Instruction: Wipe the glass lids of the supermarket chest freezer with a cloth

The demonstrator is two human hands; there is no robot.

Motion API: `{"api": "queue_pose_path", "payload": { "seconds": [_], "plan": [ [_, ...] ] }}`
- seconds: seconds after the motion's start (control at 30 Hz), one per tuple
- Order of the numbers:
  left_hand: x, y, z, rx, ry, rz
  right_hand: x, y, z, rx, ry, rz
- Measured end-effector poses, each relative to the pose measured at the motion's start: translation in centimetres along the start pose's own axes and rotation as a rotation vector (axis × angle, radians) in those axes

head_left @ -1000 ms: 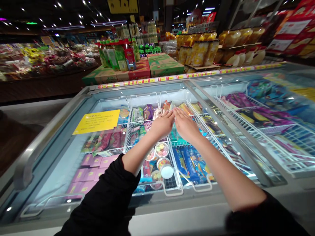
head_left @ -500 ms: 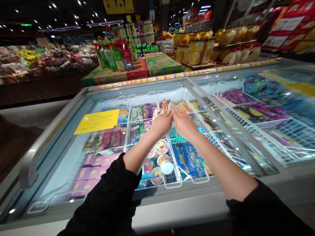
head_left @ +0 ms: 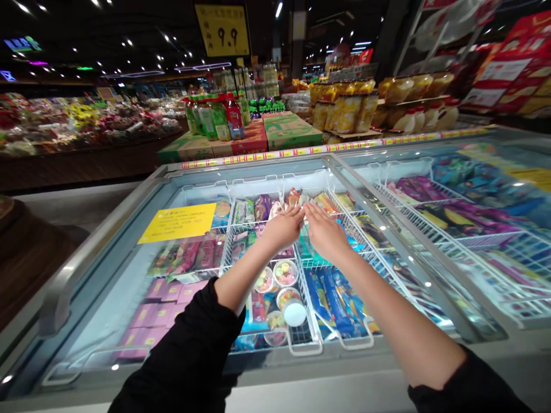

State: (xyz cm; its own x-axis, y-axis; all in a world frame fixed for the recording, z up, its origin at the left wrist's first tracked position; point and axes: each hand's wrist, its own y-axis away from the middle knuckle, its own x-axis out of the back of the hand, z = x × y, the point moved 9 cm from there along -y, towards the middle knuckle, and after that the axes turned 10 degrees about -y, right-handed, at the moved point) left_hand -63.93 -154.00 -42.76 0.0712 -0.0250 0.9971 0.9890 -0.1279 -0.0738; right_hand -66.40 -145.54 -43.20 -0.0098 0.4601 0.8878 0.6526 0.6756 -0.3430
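Both arms reach out over a glass-topped chest freezer [head_left: 344, 351]. My left hand [head_left: 282, 229] is palm down with its fingers stretched out flat, and it holds nothing. Beside it my right hand [head_left: 326, 232] is likewise flat and bare, fingers extended. Their fingertips meet, or nearly meet, in a shallow peak. Below them, wire baskets hold ice cream tubs [head_left: 286, 272], blue wrapped ice creams [head_left: 336, 298] and teal packets [head_left: 307, 249]. Whether the hands touch the glass I cannot tell.
A yellow notice [head_left: 177, 222] lies on the glass at left, above pink boxes [head_left: 150, 315]. The lid's metal handle [head_left: 55, 304] curves along the left edge. Behind the freezer stand bottles [head_left: 219, 117], fruit jars [head_left: 344, 109] and a 9.9 price sign [head_left: 222, 30].
The view has tilted up slightly, so the freezer and hands sit lower and the price sign shows more fully. Both hands keep the same flat pose with fingertips together.
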Motion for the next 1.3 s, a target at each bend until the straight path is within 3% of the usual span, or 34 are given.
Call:
{"api": "queue_pose_path", "payload": {
  "seconds": [0.17,0.27,0.33,0.43,0.53,0.7,0.83,1.0,1.1,1.2,1.3],
  "plan": [
    [0.1,-1.0,-4.8,0.227,-0.028,-0.006,0.1,0.2,0.5,-0.069,0.023,-0.055],
    [0.3,0.5,-5.4,0.318,-0.045,0.018,0.0,0.1,0.4,-0.067,0.026,-0.066],
    [0.3,1.3,-4.2,0.295,-0.057,0.029,-0.1,-0.1,0.1,-0.046,0.024,-0.061],
    [0.0,1.1,-2.2,0.156,-0.046,0.021,-0.3,-0.3,-0.1,-0.028,0.018,-0.054],
    [-0.1,-0.2,-2.3,0.072,-0.025,0.007,-0.4,-0.3,0.0,-0.032,0.014,-0.054],
    [0.4,-0.6,-5.7,0.271,-0.052,-0.004,-0.7,-0.2,0.5,-0.034,0.003,-0.058],
    [0.5,1.2,-4.6,0.366,-0.133,-0.023,-0.9,-0.3,0.5,-0.019,-0.01,-0.049],
    [0.0,0.3,-1.0,0.084,-0.099,-0.007,-0.8,-0.4,0.2,-0.007,-0.011,-0.06],
    [-0.2,-0.9,-2.3,0.012,-0.051,-0.016,-0.7,-0.3,0.4,-0.024,-0.005,-0.056],
    [-0.3,-0.4,-5.3,0.137,-0.045,-0.032,-0.8,-0.3,0.7,-0.011,-0.006,-0.063],
    [-0.2,2.2,-6.7,0.298,-0.075,-0.041,-0.8,-0.4,0.8,0.002,-0.001,-0.068]
  ]
}}
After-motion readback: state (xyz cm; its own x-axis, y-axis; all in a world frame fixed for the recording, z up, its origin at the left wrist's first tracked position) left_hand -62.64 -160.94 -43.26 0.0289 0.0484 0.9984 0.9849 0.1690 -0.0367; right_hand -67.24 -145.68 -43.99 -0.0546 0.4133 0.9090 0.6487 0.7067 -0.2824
